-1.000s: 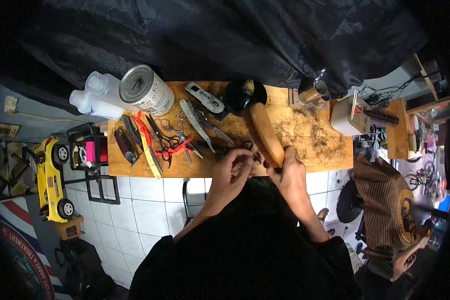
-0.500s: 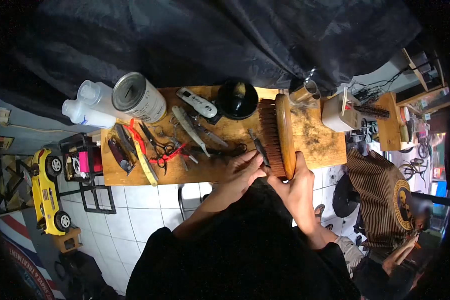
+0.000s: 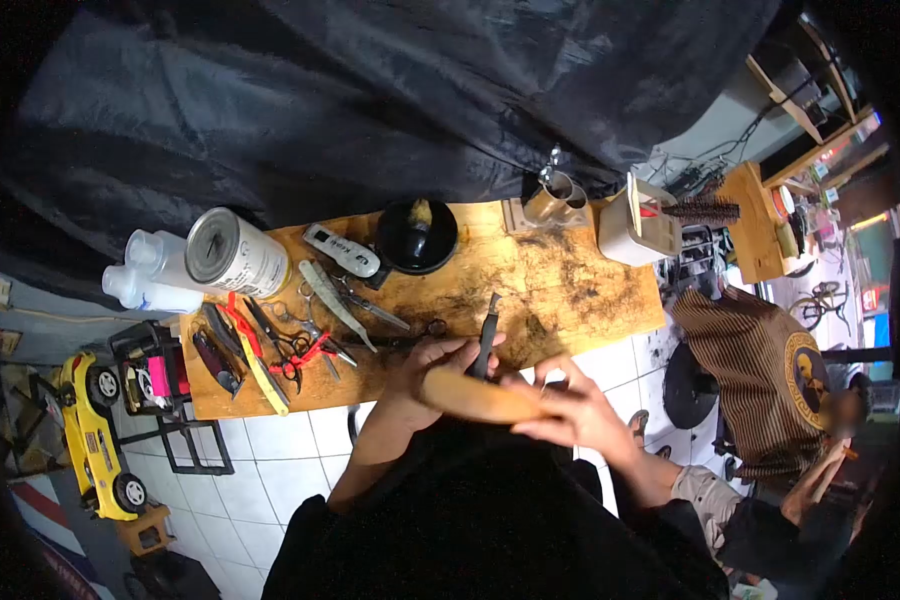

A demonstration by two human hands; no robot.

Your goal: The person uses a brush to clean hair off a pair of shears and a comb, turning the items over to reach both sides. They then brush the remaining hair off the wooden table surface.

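Observation:
Pinched in my left hand (image 3: pixel 410 378) is a slim black straight razor (image 3: pixel 487 338), its metal end pointing up toward the table. My right hand (image 3: pixel 582 408) grips one end of a wooden-backed brush (image 3: pixel 478 397). The brush lies across in front of my left fingers and hides part of them. Its wooden back faces me, so the bristles are mostly hidden. Both hands are at the table's near edge. To their left lie a pale-handled straight razor (image 3: pixel 336 304), black scissors (image 3: pixel 288 352) and a yellow-handled razor (image 3: pixel 264 382).
On the wooden table (image 3: pixel 580 290), dark hair clippings are scattered. A white clipper (image 3: pixel 342 250), a black bowl (image 3: pixel 416 238), a tin can (image 3: pixel 238 254) and metal cups (image 3: pixel 553 198) stand along the back. A white holder (image 3: pixel 642 225) sits at the right; a person (image 3: pixel 770 510) is beyond.
The brush has turned from upright to lying across, bristles no longer showing, and has come left and nearer to me. The black razor has moved slightly left. The view has shifted.

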